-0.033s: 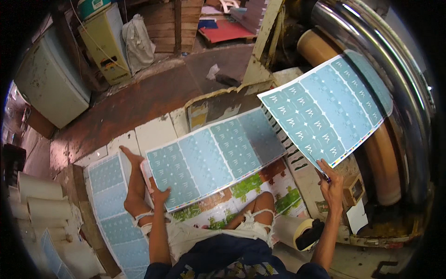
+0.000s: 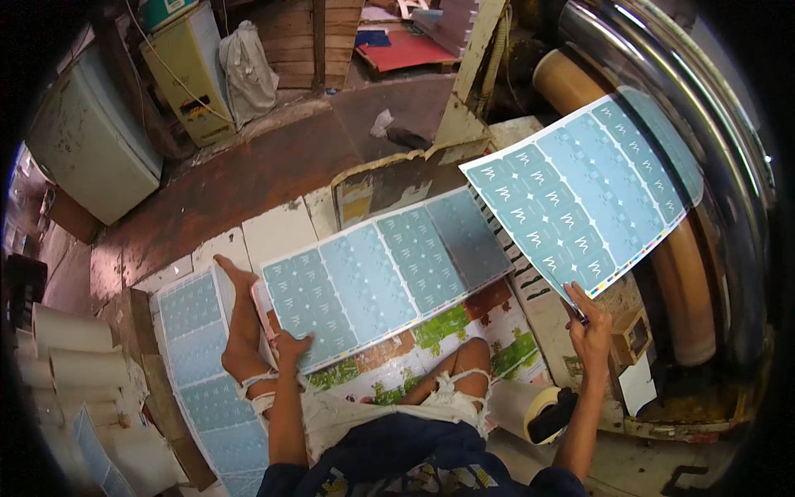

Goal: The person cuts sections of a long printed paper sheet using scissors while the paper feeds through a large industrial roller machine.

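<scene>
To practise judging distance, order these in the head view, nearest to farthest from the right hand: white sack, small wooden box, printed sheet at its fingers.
1. Printed sheet: touching the right hand.
2. Small wooden box: just right.
3. White sack: far upper left.

The light is moderate and uneven: the raised sheet (image 2: 580,190) at right is the brightest broad surface, hard white glare streaks the polished metal roller (image 2: 722,79) beyond it, and a dark shadow covers the right end of the flat stack of sheets (image 2: 364,282) — while the shirt (image 2: 385,454) at the near edge sinks toward black. Fisheye distortion bows straight edges toward a black rounded rim, where the pale rolls (image 2: 79,374) at near left look soft and the left border shows washed-out light with a violet fringe. The middle is fairly sharp — though the finest print blurs.
</scene>
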The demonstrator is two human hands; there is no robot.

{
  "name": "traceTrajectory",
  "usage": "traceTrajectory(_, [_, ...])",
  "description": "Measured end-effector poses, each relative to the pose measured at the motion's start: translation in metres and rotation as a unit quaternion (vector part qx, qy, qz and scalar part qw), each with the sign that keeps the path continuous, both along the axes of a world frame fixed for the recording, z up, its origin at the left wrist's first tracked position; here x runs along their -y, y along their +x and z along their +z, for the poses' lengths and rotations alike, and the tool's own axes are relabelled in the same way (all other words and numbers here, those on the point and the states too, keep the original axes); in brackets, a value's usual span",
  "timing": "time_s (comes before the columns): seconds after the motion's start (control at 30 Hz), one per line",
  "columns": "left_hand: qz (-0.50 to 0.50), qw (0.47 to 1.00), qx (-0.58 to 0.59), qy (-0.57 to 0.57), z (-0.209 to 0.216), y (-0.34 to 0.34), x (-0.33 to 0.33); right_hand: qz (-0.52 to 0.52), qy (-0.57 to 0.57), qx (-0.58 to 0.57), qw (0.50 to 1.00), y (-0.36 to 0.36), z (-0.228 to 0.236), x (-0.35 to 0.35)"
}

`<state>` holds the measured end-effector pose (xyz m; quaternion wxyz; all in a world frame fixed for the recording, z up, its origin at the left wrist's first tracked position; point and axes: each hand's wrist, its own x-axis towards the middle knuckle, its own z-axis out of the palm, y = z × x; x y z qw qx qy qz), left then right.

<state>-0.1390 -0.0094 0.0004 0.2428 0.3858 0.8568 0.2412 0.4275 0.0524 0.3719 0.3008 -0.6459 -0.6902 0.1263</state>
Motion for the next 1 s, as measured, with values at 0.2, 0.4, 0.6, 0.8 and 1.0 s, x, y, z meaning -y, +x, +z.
traceTrajectory(0.2, [-0.099,0.904,-0.137,-0.393,0.041,0.095,-0.016,-0.003,-0.007,-0.005,1.0,-0.001,-0.016,0.027])
traceTrajectory(0.4, [-0.07,0.93,-0.232,-0.277,-0.018,0.035,0.012,0.062,0.018,-0.054,0.996,-0.032,-0.025,0.028])
traceTrajectory(0.6, [-0.056,0.957,-0.013,-0.285,0.066,0.113,-0.021,0.042,-0.004,-0.035,0.998,-0.026,-0.034,0.042])
traceTrajectory(0.8, [-0.122,0.977,0.177,0.002,0.054,0.106,-0.027,0.106,0.029,-0.043,0.993,-0.062,-0.042,0.041])
traceTrajectory(1.0, [-0.238,0.865,0.165,0.409,0.305,0.183,-0.105,0.142,-0.05,-0.016,0.989,-0.053,-0.035,0.048])
